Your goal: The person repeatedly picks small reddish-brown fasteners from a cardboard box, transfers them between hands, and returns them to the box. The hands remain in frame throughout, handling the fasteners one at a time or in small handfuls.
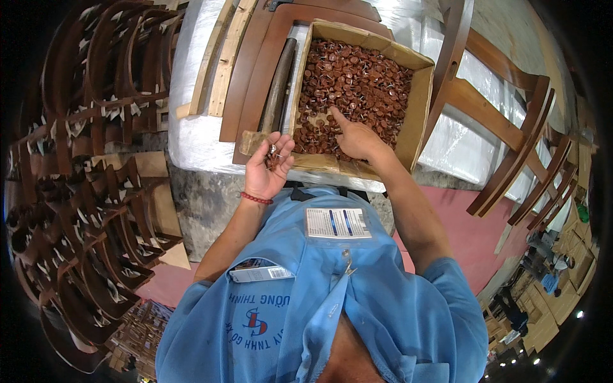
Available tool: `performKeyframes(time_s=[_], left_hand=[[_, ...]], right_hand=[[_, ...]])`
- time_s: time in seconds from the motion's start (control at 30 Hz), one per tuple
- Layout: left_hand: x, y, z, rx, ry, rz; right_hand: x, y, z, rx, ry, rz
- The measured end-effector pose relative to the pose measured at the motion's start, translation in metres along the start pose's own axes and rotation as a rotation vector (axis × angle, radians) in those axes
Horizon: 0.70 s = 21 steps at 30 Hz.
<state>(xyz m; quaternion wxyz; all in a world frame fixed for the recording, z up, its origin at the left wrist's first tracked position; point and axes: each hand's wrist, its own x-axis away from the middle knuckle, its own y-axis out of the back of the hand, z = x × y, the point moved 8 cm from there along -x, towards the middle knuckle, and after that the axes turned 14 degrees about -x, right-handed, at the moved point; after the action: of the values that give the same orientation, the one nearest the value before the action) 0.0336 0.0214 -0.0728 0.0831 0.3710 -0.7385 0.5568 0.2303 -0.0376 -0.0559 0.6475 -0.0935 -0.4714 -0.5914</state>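
Observation:
A cardboard box point(418, 105) holds a heap of small round brown nail-on furniture glides point(357, 73) with thin metal pins. My right hand point(361, 139) is inside it, index finger stretched out at the edge of a bare patch of the box floor. The other fingers of that hand are partly hidden, and I see nothing held in it. Left of the box's near corner, my left hand point(271, 169) is palm up with its fingers curled round a few glides. Just beyond it lies a pale wooden block point(255, 143) at the near end of a dark bar point(279, 86).
Brown wooden panels point(249, 76) and pale wood strips point(220, 60) lie left of the box on a plastic-wrapped surface point(195, 140). Brown chair frames point(498, 121) lean at the right. Stacked curved wooden parts point(102, 210) fill the left side. Other people point(511, 313) are far off at lower right.

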Motion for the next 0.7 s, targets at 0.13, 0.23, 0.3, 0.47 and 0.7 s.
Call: performKeyframes(time_s=[0.13,0.23,0.3,0.47,0.7], left_hand=[[0.001,0.000,0.000,-0.007,0.002,-0.023],[0.003,-0.004,-0.002,-0.016,-0.018,0.001],[0.004,-0.005,-0.003,-0.041,-0.025,0.001],[0.008,-0.008,-0.004,-0.108,-0.014,-0.019],[0.012,-0.011,-0.002,-0.143,-0.016,-0.037]], right_hand=[[0.019,0.004,-0.015,-0.119,-0.023,-0.002],[0.032,0.001,-0.024,-0.083,-0.003,0.015],[0.035,-0.001,-0.025,-0.083,0.033,0.002],[0.027,0.001,-0.017,-0.133,0.139,-0.129],[-0.019,0.000,0.022,0.032,0.314,-0.463]])
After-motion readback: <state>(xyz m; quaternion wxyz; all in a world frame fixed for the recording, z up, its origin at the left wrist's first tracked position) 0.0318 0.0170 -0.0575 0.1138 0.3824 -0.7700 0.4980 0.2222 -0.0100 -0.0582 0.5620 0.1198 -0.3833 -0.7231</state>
